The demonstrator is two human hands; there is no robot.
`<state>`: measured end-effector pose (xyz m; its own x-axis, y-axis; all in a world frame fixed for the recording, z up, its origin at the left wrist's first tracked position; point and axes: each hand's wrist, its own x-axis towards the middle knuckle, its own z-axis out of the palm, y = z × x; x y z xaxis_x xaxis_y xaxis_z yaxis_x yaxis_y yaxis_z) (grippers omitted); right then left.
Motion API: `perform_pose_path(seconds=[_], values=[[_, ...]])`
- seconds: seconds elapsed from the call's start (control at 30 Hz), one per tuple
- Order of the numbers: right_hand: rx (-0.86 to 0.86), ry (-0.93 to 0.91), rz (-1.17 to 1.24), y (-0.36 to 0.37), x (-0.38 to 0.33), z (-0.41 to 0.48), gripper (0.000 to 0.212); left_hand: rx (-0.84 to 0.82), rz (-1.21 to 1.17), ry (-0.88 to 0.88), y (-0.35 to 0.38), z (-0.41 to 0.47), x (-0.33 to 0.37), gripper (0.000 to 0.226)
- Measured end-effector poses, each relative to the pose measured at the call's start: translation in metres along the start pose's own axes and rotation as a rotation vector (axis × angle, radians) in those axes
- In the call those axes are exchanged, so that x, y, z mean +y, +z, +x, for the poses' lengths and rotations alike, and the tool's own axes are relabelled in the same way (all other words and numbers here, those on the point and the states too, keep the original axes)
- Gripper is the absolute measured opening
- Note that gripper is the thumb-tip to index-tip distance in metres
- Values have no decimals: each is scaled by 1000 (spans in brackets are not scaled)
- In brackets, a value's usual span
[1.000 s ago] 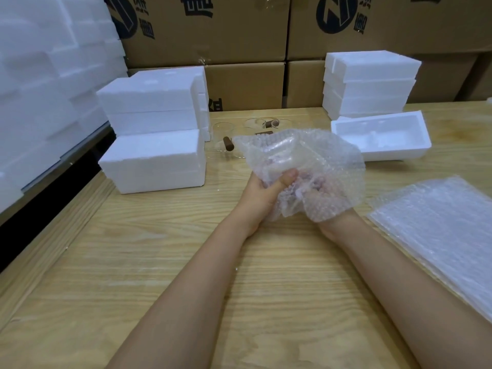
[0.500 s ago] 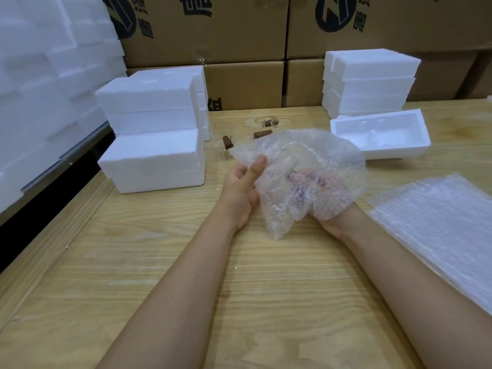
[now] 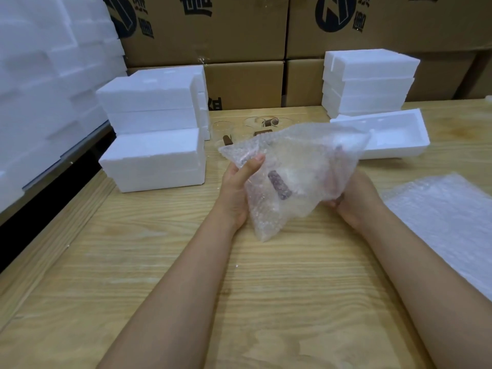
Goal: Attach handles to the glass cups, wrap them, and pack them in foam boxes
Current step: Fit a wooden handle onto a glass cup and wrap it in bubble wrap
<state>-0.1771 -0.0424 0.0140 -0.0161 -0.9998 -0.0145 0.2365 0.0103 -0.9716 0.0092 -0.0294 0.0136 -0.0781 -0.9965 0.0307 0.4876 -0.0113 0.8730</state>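
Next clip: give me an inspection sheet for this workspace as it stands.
Surface: wooden table, pale, grain visible.
Job's things: bubble wrap held above the table, a brown handle showing through it; open foam box behind it to the right; glass cups at the back; spare wrap sheets stacked at the right.
Clutter: closed foam boxes stacked at left; foam stack at back right.
Grippers: left hand grips the wrap's left edge, thumb on top; right hand holds it from below.
Cables: nothing seen.
Surroundings: cardboard cartons behind; foam blocks piled on the left.
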Motion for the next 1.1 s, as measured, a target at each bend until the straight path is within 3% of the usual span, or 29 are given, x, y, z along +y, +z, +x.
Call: perform_pose_path(seconds=[0.07,0.13,0.17,0.27,0.37,0.4,0.47,0.53,0.6,0.8,0.97,1.03,1.1], values=[[156,-7,262,-11,-8,5,38,-19,-9,-43,-2,0,3,79],[238,-23,660,-20,-7,8,43,-40,-33,-48,-2,-2,5,95],[257,-37,741,-21,-6,8,44,-47,-54,-38,-3,-2,5,102],[134,17,656,-12,-3,1,71,-96,-152,7,-3,0,2,100],[-95,56,502,10,0,-12,127,-97,-212,76,-4,4,0,71],[-167,52,439,17,2,-15,127,-87,-224,90,-5,4,0,65],[-218,-10,287,31,7,-19,84,-68,-207,77,-6,5,-2,61],[-103,-95,234,38,8,-20,30,-48,-145,25,-8,6,-5,50],[33,-131,287,34,4,-16,3,-46,-111,-26,-10,7,-6,36],[51,-187,420,22,-6,-11,2,-145,60,-134,-10,6,-5,60],[13,-195,424,21,-7,-11,7,-226,26,-274,-18,4,4,100],[16,-208,380,21,-8,-11,8,-209,50,-343,-14,4,9,103],[17,-220,349,22,-7,-10,11,-111,139,-378,-7,4,9,89]])
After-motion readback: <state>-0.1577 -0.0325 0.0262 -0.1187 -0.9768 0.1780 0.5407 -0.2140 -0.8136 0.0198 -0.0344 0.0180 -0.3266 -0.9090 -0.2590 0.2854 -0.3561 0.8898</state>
